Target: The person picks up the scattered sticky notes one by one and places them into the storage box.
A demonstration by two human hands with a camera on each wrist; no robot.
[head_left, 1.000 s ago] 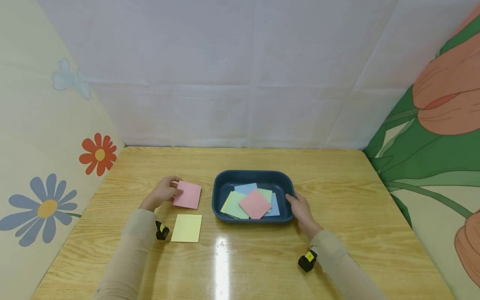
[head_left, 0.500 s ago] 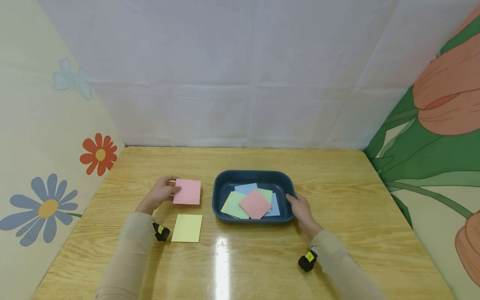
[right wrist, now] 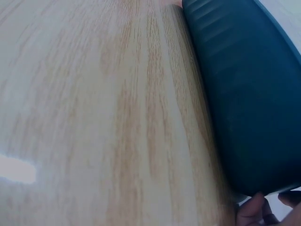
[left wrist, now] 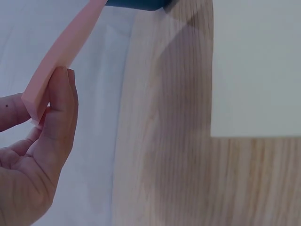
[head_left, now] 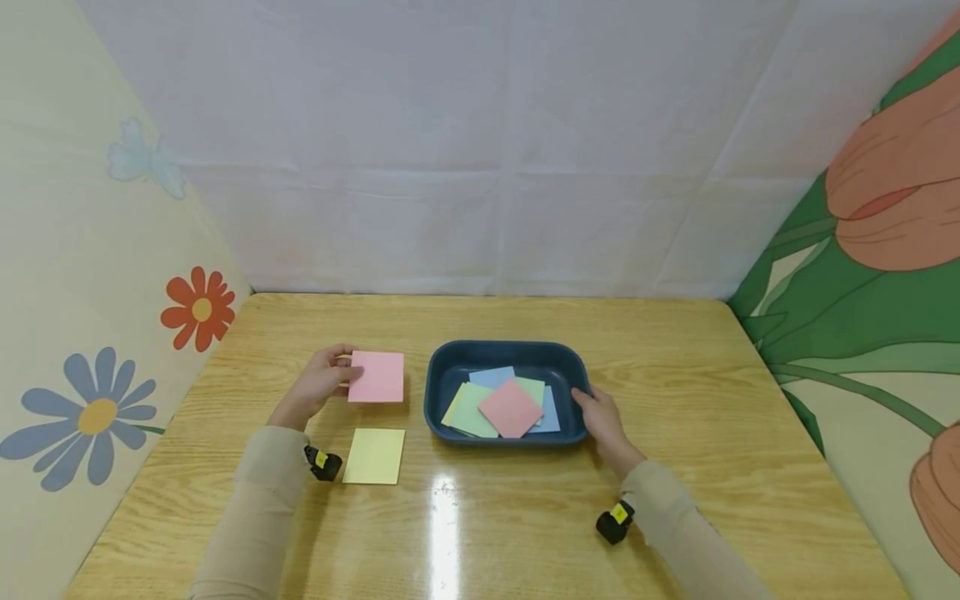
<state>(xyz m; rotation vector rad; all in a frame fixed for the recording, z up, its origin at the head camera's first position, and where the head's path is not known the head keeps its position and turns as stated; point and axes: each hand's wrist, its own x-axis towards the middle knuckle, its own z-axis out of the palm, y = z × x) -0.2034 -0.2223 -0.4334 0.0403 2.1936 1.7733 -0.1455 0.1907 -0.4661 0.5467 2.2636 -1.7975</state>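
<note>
In the head view my left hand (head_left: 318, 385) pinches a pink sticky note pad (head_left: 379, 377) by its left edge, thumb on top. The left wrist view shows this pad (left wrist: 66, 42) edge-on, several sheets thick, raised off the table and slightly bent. Nearer me lies a yellow sticky note pad (head_left: 374, 457) flat on the wood. To the right stands a dark blue bin (head_left: 506, 442), whose right end my right hand (head_left: 606, 427) grips, thumb over the rim. Inside it, blue, green and yellow notes overlap beneath a pink sticky note (head_left: 512, 408) turned cornerwise.
The wooden table (head_left: 675, 367) ends at a white cloth backdrop (head_left: 510, 167). Painted flower panels (head_left: 93, 417) flank it on both sides. A black wrist camera (head_left: 324, 463) sits at the left cuff, another camera (head_left: 616, 522) at the right.
My left hand has raised the pink pad a little, away from me, and turned it squarer to the table. The right hand and the bin have stayed put.
</note>
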